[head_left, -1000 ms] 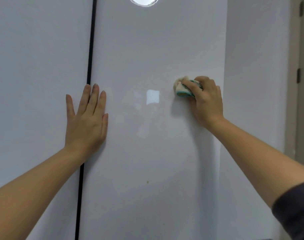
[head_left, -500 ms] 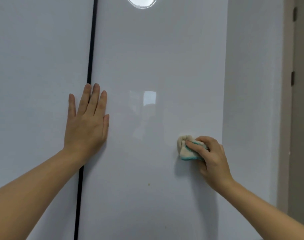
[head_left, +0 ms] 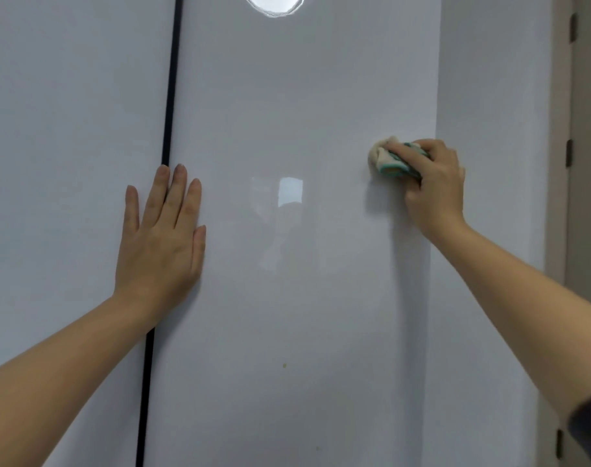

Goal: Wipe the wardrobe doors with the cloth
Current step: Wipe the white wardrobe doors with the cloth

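Bunched cloth point(head_left: 388, 160) gripped in right hand point(head_left: 435, 183), pressed on right door point(head_left: 304, 298) near outer edge. Flat left hand point(head_left: 159, 237), fingers straight, braces across door gap point(head_left: 167, 96). Risk: small wad covers little, speck point(head_left: 284, 366) below gets missed.

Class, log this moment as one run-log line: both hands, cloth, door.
left hand flat over the door gap | right hand grips cloth against right door near its right edge | yellowish speck lower on that door

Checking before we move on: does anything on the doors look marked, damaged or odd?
One small yellowish speck sits low on the right door, well below the cloth the right hand holds. Otherwise nothing stands out.
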Motion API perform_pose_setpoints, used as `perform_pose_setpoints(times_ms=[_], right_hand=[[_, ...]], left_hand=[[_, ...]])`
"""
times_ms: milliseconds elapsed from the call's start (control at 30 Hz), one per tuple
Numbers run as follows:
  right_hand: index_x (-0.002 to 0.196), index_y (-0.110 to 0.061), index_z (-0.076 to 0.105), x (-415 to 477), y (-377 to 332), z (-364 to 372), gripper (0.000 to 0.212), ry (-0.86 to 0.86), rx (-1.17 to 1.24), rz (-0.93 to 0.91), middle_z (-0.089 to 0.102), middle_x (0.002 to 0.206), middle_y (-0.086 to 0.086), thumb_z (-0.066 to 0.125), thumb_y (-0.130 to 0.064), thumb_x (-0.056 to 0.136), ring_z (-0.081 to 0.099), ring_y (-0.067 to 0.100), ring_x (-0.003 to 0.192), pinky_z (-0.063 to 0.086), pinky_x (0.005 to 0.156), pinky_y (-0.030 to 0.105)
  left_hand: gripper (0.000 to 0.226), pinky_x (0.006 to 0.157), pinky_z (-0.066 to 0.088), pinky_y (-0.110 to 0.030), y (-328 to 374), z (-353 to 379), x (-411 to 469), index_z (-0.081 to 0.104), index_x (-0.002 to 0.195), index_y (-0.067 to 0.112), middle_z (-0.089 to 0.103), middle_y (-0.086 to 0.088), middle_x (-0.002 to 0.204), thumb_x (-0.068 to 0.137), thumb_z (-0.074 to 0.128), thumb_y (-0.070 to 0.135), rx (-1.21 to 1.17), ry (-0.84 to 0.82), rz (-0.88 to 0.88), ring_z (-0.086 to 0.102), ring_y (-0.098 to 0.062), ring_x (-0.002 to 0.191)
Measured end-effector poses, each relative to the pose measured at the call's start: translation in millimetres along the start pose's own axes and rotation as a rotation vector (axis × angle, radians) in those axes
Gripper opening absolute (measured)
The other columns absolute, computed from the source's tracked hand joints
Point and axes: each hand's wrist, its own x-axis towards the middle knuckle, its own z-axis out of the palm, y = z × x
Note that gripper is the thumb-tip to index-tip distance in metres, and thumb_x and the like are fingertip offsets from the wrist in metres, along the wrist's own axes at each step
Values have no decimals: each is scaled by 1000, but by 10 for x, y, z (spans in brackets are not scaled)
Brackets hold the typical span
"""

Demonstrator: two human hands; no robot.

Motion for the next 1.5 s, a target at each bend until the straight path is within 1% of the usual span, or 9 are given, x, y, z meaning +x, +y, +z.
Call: perform_pose_setpoints(times_ms=[300,533,633,800,967,1067,1167,1300,1500], right_hand=[[125,-27,62,-1196,176,20,71,-24,124,-21,50,120,4,43,8,66,48,28,103,39,89,47],[121,-35,55,-2449,7,-103,51,-189,184,-16,47,121,-6,39,-11,79,44,13,107,37,89,37],[118,-34,56,-2429,-47,-102,49,-180,213,1,47,119,-7,37,-11,78,38,8,107,40,88,39],[119,-26,66,-1803,-155,6,62,-87,232,35,49,115,0,45,7,71,45,23,103,45,86,53],[118,-23,67,-1239,-481,107,61,-34,301,132,52,117,5,46,9,71,45,25,104,40,91,51],[115,-25,69,-1552,-633,191,54,-67,295,-18,57,114,7,51,5,73,50,28,101,43,86,49],[110,-31,65,-2287,-843,240,26,-187,423,-84,65,106,1,66,-23,86,59,27,94,45,83,42],[117,-35,56,-3061,-889,233,30,-288,270,-567,51,119,-4,58,-19,91,50,22,98,38,79,35],[119,-35,63,-2527,-1028,351,38,-168,235,-491,56,118,1,62,-15,86,52,26,95,36,75,34]], left_hand=[[59,118,-2,-49,10,-13,1,20,149,3,14,-15,158,97,20,30,-44,0,4,0,-26,148],[61,118,-3,-45,7,-34,9,17,149,2,9,-16,159,95,20,30,-68,-21,12,-1,-28,148],[60,118,-3,-42,-7,-46,8,16,150,4,8,-14,159,96,19,29,-78,-34,11,-2,-26,148],[58,119,-3,-39,-35,-54,7,15,151,6,7,-10,160,97,19,28,-74,-42,10,-3,-22,148],[60,118,-5,-44,-8,-46,-17,10,151,6,0,-9,161,96,23,24,-99,-22,-47,-4,-20,148],[63,118,-6,-43,3,-50,-39,4,151,5,-2,-11,160,95,29,20,-177,15,-168,-3,-22,148],[64,119,-8,-41,-9,-52,-77,1,151,6,2,-8,161,95,28,19,-246,26,-210,-2,-19,148],[63,120,-4,-39,-76,-66,-106,5,152,9,10,-3,160,94,31,12,-257,25,-201,4,-16,148],[61,120,2,-37,-200,-137,-138,10,152,12,15,0,159,95,31,13,-226,-28,-133,9,-15,147]])
